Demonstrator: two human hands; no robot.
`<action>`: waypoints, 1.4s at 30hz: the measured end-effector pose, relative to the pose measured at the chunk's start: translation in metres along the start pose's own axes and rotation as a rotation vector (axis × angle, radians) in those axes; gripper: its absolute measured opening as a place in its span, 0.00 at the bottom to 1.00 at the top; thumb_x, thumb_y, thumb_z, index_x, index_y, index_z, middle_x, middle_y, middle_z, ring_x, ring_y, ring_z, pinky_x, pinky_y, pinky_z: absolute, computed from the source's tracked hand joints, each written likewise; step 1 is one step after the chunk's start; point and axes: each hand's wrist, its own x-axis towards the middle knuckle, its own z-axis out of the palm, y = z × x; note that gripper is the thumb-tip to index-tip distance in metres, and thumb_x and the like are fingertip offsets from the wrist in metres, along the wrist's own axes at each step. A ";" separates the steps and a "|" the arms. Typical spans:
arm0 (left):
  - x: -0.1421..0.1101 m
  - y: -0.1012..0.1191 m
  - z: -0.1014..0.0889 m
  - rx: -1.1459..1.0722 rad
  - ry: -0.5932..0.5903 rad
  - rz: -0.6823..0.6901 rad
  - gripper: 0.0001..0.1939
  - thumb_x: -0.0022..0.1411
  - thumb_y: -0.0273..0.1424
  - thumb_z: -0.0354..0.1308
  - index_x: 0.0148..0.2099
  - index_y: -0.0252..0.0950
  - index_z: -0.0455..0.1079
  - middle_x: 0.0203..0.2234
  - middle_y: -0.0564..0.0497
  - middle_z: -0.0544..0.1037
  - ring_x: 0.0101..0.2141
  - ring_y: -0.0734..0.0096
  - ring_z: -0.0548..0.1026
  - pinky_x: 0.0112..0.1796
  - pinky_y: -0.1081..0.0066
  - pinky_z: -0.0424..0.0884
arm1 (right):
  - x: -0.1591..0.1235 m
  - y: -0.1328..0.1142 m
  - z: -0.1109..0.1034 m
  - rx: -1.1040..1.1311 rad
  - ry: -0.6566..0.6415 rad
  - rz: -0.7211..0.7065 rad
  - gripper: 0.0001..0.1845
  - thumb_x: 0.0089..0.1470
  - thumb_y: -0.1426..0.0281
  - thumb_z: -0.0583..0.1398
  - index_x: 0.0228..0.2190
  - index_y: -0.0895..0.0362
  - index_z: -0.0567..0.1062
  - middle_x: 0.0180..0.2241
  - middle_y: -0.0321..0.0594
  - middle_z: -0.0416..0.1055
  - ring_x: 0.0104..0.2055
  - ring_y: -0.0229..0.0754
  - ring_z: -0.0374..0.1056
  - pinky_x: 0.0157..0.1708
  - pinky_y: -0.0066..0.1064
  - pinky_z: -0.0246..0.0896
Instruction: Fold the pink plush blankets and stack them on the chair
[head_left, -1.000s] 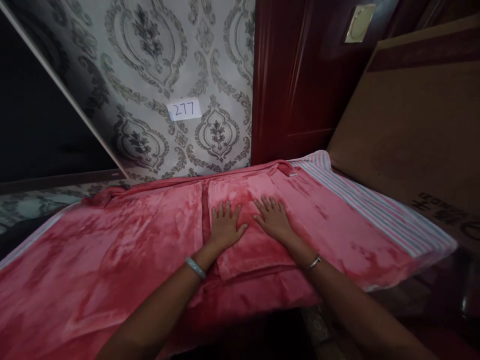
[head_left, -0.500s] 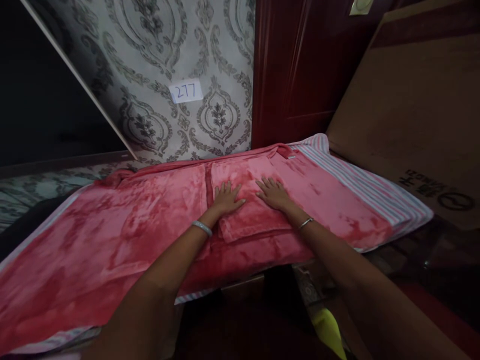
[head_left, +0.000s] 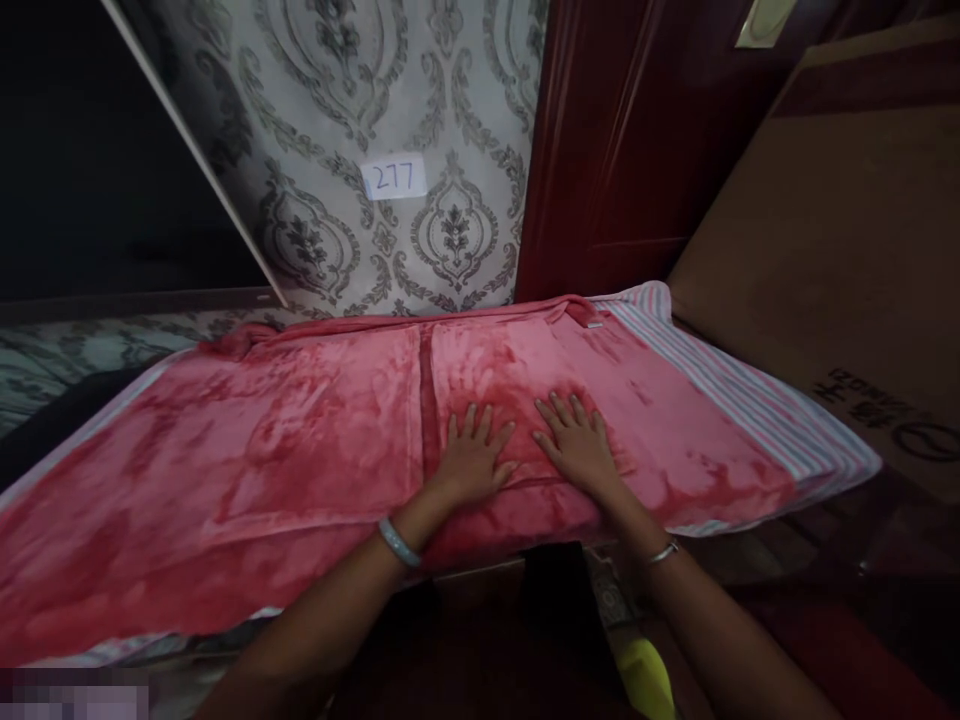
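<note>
A pink-red plush cloth [head_left: 315, 430] lies spread over a long surface, with a dark seam-like gap down its middle and two flat square panels either side of it. My left hand [head_left: 474, 458] rests palm down near the front edge of the right panel, fingers spread. Beside it, my right hand [head_left: 579, 445] also presses flat on that panel, fingers apart. Neither hand grips anything. A striped cloth [head_left: 724, 395] shows from under the plush at the right end. Along the back, the plush is bunched into a rolled edge [head_left: 420, 318].
A large cardboard box [head_left: 847, 230] stands at the right, against a dark red door [head_left: 622, 150]. Patterned wallpaper behind carries a paper label [head_left: 395, 177] reading 277. A dark screen-like panel [head_left: 112, 170] is at left. Something yellow-green [head_left: 645, 680] sits below, by the right forearm.
Both hands have slid toward me over the right panel, from its middle to its front edge, staying flat. The camera view has shifted slightly.
</note>
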 end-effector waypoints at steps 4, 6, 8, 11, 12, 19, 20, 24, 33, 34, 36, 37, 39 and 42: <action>-0.003 0.000 -0.001 -0.025 0.001 0.008 0.36 0.69 0.51 0.49 0.75 0.49 0.50 0.74 0.46 0.45 0.72 0.44 0.38 0.67 0.37 0.37 | 0.001 0.004 0.006 -0.007 0.031 -0.016 0.32 0.69 0.55 0.47 0.69 0.48 0.58 0.72 0.39 0.46 0.73 0.59 0.43 0.66 0.62 0.46; -0.004 0.000 0.000 -0.034 0.032 0.013 0.36 0.69 0.52 0.49 0.74 0.50 0.50 0.74 0.46 0.46 0.72 0.44 0.39 0.67 0.37 0.39 | 0.001 0.006 0.010 -0.005 0.052 -0.014 0.31 0.69 0.55 0.47 0.69 0.48 0.58 0.72 0.40 0.47 0.72 0.59 0.45 0.65 0.63 0.47; -0.006 0.000 0.002 -0.038 0.064 0.017 0.36 0.69 0.52 0.49 0.74 0.50 0.51 0.73 0.45 0.48 0.72 0.45 0.41 0.67 0.37 0.40 | 0.001 0.007 0.013 -0.001 0.058 -0.017 0.31 0.69 0.54 0.46 0.69 0.47 0.59 0.72 0.40 0.48 0.72 0.58 0.46 0.65 0.63 0.47; -0.010 0.004 0.001 -0.050 0.054 0.013 0.36 0.69 0.51 0.50 0.74 0.45 0.53 0.73 0.41 0.51 0.72 0.43 0.44 0.66 0.37 0.43 | 0.002 0.007 0.016 -0.010 0.043 -0.014 0.31 0.69 0.54 0.46 0.69 0.47 0.59 0.71 0.40 0.49 0.72 0.58 0.46 0.65 0.62 0.47; -0.013 0.006 0.000 -0.056 0.041 0.010 0.36 0.69 0.51 0.50 0.73 0.44 0.54 0.72 0.39 0.52 0.71 0.42 0.46 0.66 0.37 0.45 | 0.002 0.007 0.016 -0.015 0.039 -0.011 0.31 0.69 0.54 0.46 0.69 0.47 0.59 0.72 0.40 0.49 0.72 0.58 0.46 0.65 0.62 0.47; -0.068 -0.006 -0.032 -0.112 0.160 -0.002 0.29 0.73 0.40 0.46 0.72 0.38 0.56 0.70 0.39 0.59 0.70 0.55 0.53 0.68 0.45 0.47 | 0.002 0.006 0.016 0.017 0.032 0.006 0.32 0.68 0.53 0.45 0.69 0.47 0.60 0.72 0.39 0.49 0.72 0.58 0.45 0.66 0.61 0.45; -0.077 -0.015 -0.037 -0.094 0.193 -0.071 0.29 0.73 0.38 0.45 0.72 0.36 0.55 0.70 0.38 0.58 0.71 0.55 0.52 0.68 0.45 0.46 | 0.002 0.007 0.016 0.028 0.030 0.008 0.32 0.68 0.53 0.45 0.68 0.47 0.60 0.72 0.39 0.49 0.72 0.58 0.45 0.66 0.61 0.45; -0.101 -0.049 -0.040 0.001 0.238 -0.375 0.32 0.71 0.38 0.48 0.73 0.32 0.53 0.72 0.34 0.51 0.72 0.46 0.46 0.67 0.38 0.44 | 0.003 0.009 0.018 0.052 0.038 0.001 0.33 0.68 0.52 0.45 0.68 0.46 0.60 0.72 0.40 0.49 0.72 0.58 0.45 0.66 0.63 0.45; -0.110 -0.053 0.001 -0.026 0.244 -0.410 0.31 0.69 0.43 0.53 0.72 0.43 0.59 0.72 0.39 0.52 0.71 0.36 0.43 0.64 0.31 0.42 | -0.001 0.015 0.023 0.042 0.082 -0.044 0.34 0.66 0.54 0.43 0.68 0.51 0.61 0.71 0.42 0.51 0.71 0.60 0.47 0.65 0.64 0.47; -0.112 -0.054 -0.001 -0.056 0.255 -0.389 0.30 0.69 0.42 0.54 0.71 0.43 0.61 0.72 0.39 0.53 0.71 0.37 0.44 0.64 0.31 0.42 | -0.001 0.018 0.026 0.048 0.101 -0.054 0.34 0.66 0.54 0.43 0.68 0.51 0.62 0.71 0.43 0.52 0.71 0.60 0.48 0.64 0.64 0.48; -0.120 -0.058 -0.007 -0.150 0.245 -0.313 0.27 0.69 0.41 0.54 0.68 0.45 0.65 0.71 0.42 0.57 0.71 0.41 0.49 0.65 0.33 0.44 | 0.001 0.024 0.032 0.067 0.117 -0.069 0.35 0.65 0.53 0.44 0.66 0.52 0.64 0.70 0.45 0.54 0.70 0.62 0.50 0.63 0.66 0.51; -0.124 -0.063 -0.011 -0.205 0.242 -0.269 0.25 0.70 0.40 0.53 0.66 0.46 0.67 0.70 0.43 0.60 0.70 0.45 0.52 0.66 0.35 0.46 | 0.002 0.025 0.033 0.081 0.117 -0.070 0.35 0.65 0.53 0.44 0.65 0.52 0.66 0.69 0.46 0.56 0.70 0.63 0.51 0.61 0.67 0.52; -0.137 -0.083 -0.021 -0.281 0.301 -0.228 0.22 0.71 0.38 0.51 0.64 0.46 0.70 0.67 0.45 0.66 0.68 0.52 0.58 0.67 0.39 0.48 | 0.007 0.021 0.033 0.124 0.129 -0.077 0.34 0.65 0.53 0.44 0.63 0.54 0.69 0.66 0.50 0.61 0.68 0.64 0.54 0.60 0.68 0.54; -0.163 -0.131 -0.034 -0.268 0.570 -0.412 0.22 0.69 0.37 0.52 0.63 0.43 0.71 0.65 0.44 0.69 0.67 0.53 0.61 0.67 0.42 0.51 | 0.015 -0.013 0.021 0.257 0.241 -0.190 0.33 0.66 0.55 0.44 0.63 0.56 0.69 0.63 0.52 0.65 0.67 0.60 0.57 0.62 0.64 0.55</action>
